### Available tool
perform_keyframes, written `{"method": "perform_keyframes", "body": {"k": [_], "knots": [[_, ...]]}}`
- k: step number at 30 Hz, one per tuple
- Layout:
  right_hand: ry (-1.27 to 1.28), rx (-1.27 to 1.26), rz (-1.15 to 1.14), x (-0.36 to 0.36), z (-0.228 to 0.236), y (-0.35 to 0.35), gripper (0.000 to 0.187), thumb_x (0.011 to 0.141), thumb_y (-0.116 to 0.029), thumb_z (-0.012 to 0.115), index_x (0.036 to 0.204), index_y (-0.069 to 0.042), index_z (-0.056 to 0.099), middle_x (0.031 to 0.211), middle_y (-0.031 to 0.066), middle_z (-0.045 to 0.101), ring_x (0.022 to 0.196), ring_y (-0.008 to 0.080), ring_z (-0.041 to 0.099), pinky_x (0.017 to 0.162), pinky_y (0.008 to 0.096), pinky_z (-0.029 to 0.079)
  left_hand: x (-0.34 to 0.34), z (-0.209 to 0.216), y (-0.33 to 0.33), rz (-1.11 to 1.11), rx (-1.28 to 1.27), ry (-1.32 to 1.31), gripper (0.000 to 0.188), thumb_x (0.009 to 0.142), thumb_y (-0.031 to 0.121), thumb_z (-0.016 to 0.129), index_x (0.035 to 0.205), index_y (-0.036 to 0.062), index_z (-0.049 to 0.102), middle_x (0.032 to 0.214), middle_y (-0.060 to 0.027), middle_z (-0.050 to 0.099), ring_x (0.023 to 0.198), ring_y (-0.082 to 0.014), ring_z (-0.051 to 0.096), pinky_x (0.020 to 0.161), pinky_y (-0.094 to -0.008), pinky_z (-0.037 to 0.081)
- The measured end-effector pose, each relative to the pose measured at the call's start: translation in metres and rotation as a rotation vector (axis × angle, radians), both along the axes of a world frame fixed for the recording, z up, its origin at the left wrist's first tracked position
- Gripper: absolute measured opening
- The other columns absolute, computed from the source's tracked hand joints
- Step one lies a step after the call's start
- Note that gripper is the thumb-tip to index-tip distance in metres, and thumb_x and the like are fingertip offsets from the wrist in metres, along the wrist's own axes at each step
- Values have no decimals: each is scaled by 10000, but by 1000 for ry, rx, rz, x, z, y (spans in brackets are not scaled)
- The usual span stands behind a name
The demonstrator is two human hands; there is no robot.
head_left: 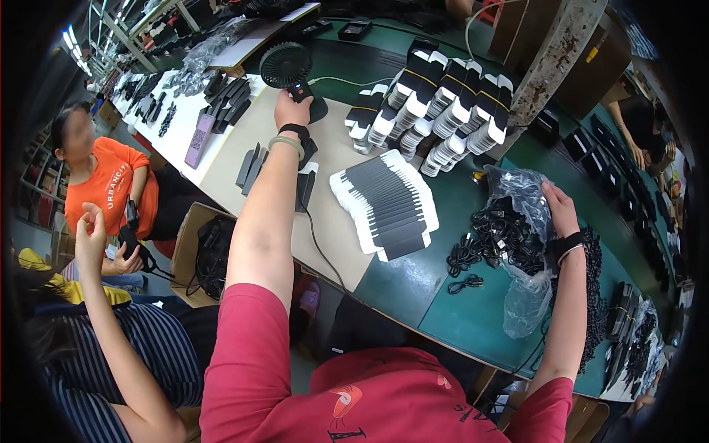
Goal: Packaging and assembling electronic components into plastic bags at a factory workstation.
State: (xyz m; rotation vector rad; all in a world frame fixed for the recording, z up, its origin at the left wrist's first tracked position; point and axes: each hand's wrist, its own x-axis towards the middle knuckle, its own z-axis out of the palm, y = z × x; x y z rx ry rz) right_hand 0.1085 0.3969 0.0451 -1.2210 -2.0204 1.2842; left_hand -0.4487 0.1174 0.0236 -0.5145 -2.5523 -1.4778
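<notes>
over the green table (458,310), left hand (293,109) gripping desk fan (286,66), right hand (560,207) clutching clear bag of black cables (509,229)

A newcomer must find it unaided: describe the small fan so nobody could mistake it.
Start at the long work table and go to its far pale section, beyond the fanned row of flat black-and-white cartons. There the left hand grips the small black fan. It is the only round, grilled thing among flat cartons.

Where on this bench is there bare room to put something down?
Bare green top lies below the loose cables, left of the plastic bag. Bare beige top lies between the fan and flat cards. The stacked boxes behind are crowded.
</notes>
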Motion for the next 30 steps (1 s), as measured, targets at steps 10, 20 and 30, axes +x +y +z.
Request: {"method": "perform_keyframes", "body": {"k": [10,20,30], "knots": [[-18,22,-8,0,-3,0,568,976,-372,650,1309,84,591,1253,134,662,1166,180,585,1040,275,408,9,8,-2,24,-37,25,494,775,177,799,1203,31,600,1047,-180,717,995,-347,683,895,-406,517],[-25,51,-25,7,-2,3,526,982,-364,640,1294,59,615,1229,117,677,1139,167,595,1018,272,422,-19,-18,9,12,-34,67,535,744,210,825,1198,34,604,1064,-180,718,1018,-348,685,901,-405,520],[-68,58,-5,-5,10,-13,485,981,-368,634,1258,29,646,1212,125,693,1117,189,611,1010,294,428,-18,-12,6,-8,-86,70,447,764,216,805,1141,31,651,1022,-173,732,964,-331,699,872,-388,522]]}}
